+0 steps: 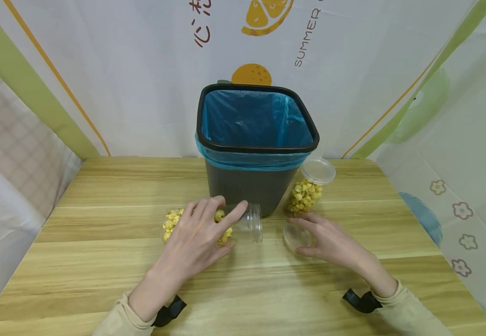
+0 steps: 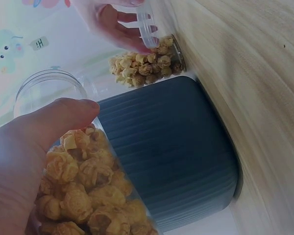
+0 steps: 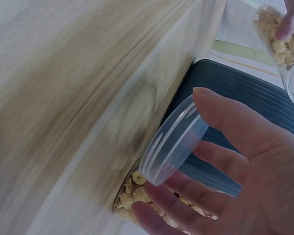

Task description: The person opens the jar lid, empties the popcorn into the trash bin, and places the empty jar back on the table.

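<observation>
A clear plastic jar, tilted on its side, holds caramel popcorn. My left hand grips it around the middle, and its uncapped mouth points right. In my right hand a clear round lid is held between thumb and fingertips, apart from the jar. Just beyond that hand, a second popcorn jar stands upright with its lid on. The right wrist view shows only part of this second jar behind the fingers.
A dark ribbed trash bin with a blue liner stands behind both hands, close to the second jar. Printed curtains hang behind the wood-grain table and at its sides.
</observation>
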`<state>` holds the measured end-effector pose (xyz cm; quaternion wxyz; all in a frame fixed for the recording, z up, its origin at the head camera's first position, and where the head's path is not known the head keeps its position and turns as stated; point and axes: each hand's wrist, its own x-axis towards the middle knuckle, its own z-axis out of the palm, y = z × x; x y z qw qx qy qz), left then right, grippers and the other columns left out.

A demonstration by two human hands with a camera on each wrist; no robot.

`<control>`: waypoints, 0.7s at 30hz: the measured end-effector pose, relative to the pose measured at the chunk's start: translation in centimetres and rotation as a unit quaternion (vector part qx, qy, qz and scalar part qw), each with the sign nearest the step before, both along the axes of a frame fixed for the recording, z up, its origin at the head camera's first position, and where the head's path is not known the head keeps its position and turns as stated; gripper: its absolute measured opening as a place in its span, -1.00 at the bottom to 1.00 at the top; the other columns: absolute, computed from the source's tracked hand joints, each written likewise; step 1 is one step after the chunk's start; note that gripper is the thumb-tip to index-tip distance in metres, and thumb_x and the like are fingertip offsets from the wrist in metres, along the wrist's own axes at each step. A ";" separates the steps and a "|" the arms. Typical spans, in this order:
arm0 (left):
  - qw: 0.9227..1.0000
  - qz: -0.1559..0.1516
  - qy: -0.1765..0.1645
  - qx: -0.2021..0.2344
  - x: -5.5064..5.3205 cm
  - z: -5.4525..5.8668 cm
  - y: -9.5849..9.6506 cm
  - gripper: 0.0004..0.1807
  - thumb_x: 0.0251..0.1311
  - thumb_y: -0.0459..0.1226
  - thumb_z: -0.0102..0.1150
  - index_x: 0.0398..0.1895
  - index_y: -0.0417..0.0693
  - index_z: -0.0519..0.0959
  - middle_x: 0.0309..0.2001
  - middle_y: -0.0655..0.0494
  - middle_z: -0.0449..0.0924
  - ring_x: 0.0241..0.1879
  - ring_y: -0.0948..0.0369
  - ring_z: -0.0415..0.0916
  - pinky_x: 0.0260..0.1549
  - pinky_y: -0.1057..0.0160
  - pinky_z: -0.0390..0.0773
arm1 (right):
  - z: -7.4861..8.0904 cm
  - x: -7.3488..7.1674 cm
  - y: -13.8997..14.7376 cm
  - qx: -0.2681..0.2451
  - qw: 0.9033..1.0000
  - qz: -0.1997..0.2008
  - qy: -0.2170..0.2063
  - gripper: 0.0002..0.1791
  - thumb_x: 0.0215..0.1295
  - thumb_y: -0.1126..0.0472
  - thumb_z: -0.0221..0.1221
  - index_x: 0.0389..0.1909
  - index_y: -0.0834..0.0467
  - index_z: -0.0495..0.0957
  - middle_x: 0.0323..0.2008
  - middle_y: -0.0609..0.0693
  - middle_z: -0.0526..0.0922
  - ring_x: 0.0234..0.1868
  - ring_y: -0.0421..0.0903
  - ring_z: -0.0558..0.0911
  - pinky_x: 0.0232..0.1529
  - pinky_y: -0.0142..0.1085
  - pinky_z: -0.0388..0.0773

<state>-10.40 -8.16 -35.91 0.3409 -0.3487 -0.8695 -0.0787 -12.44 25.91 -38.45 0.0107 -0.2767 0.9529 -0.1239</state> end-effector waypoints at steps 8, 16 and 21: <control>1.000 0.001 -0.002 -0.001 0.0 0.1 0.0 0.01 -0.22 0.04 0.65 0.43 0.22 0.39 0.06 -0.09 0.52 -0.08 -0.07 0.56 -0.12 -0.01 0.58 | -0.2 -0.1 0.1 0.023 0.999 0.025 0.000 -0.23 0.10 0.00 0.52 0.37 0.01 0.52 0.16 0.09 0.64 0.13 0.09 0.67 0.00 0.02 0.70; 1.000 0.002 -0.006 -0.005 0.1 0.1 0.0 0.02 -0.21 0.04 0.65 0.43 0.23 0.38 0.07 -0.09 0.52 -0.08 -0.05 0.56 -0.11 -0.01 0.58 | -0.1 0.0 0.2 0.037 0.999 0.021 -0.019 -0.17 0.07 0.00 0.52 0.41 0.00 0.48 0.18 0.11 0.61 0.12 0.10 0.66 -0.12 -0.01 0.71; 1.000 0.000 -0.009 -0.007 0.2 0.0 0.1 0.02 -0.22 0.06 0.65 0.43 0.23 0.38 0.06 -0.08 0.53 -0.07 -0.05 0.56 -0.08 -0.03 0.59 | -0.2 0.0 0.0 0.039 0.999 0.018 -0.026 -0.16 0.06 -0.01 0.52 0.40 0.02 0.49 0.18 0.13 0.61 0.13 0.12 0.66 -0.09 0.04 0.70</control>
